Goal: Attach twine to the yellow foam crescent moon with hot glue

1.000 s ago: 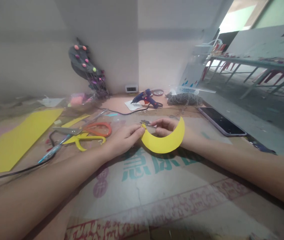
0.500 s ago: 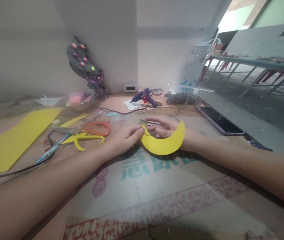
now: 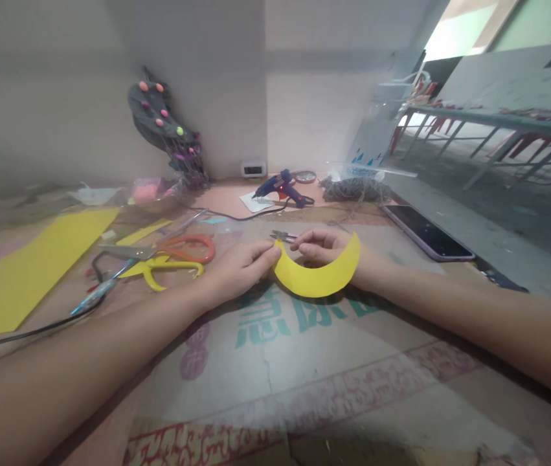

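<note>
My left hand (image 3: 239, 268) pinches the left tip of a yellow crescent-shaped foam cutout (image 3: 318, 275), which it holds just above the cardboard sheet (image 3: 304, 362). My right hand (image 3: 326, 246) sits behind the crescent with its fingers closed on a small metal snipper (image 3: 282, 236), whose tip points left at the crescent's upper end. Both forearms rest low over the cardboard.
Orange and yellow scissors (image 3: 178, 255) lie left of my hands, beside a yellow foam sheet (image 3: 27, 272) and a black cable. A blue glue gun (image 3: 280, 188), a grey yarn bundle (image 3: 355, 189) and a phone (image 3: 428, 232) lie farther back. A dark decorated piece (image 3: 166, 129) leans in the corner.
The crescent has tilted slightly and the snipper's tip has shifted a little at its upper end. Both hands have kept their places.
</note>
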A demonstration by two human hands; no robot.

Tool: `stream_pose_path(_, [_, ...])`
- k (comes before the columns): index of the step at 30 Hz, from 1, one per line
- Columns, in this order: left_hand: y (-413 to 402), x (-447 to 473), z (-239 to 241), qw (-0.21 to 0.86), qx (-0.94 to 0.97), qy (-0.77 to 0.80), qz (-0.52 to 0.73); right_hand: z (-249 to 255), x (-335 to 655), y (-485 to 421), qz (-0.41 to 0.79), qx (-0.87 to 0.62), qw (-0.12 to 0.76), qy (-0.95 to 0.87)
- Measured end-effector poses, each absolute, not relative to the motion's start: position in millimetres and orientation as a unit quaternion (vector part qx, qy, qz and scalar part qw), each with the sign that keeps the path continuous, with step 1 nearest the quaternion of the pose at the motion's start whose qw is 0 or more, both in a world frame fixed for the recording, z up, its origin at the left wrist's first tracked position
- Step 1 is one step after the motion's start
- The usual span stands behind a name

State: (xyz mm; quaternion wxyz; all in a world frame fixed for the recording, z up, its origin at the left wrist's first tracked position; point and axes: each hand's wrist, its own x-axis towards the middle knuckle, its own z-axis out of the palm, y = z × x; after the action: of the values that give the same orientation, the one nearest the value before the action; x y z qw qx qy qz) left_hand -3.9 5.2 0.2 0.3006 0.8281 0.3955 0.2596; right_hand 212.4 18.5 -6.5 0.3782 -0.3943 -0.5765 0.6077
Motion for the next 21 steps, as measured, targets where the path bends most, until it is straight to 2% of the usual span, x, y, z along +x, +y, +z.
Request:
stream_pose_path(4, [4.9,-3.8,-0.2,0.307,0.83,0.387,0.257,0.3,210.4,16.7,0.564,-0.442,0.39,-0.578])
stream_pose_path(18, [4.2,-4.1,1.6,0.295,0.839,0.384,0.248,-6.1,209.8,19.1,0.548,-0.454,0.383,-0.589])
stream_pose_path(21, [4.5,-3.6,2.0,0.294,0.84,0.381,0.25,-12.2,212.2,22.4,0.481,-0.458,0.374,-0.647])
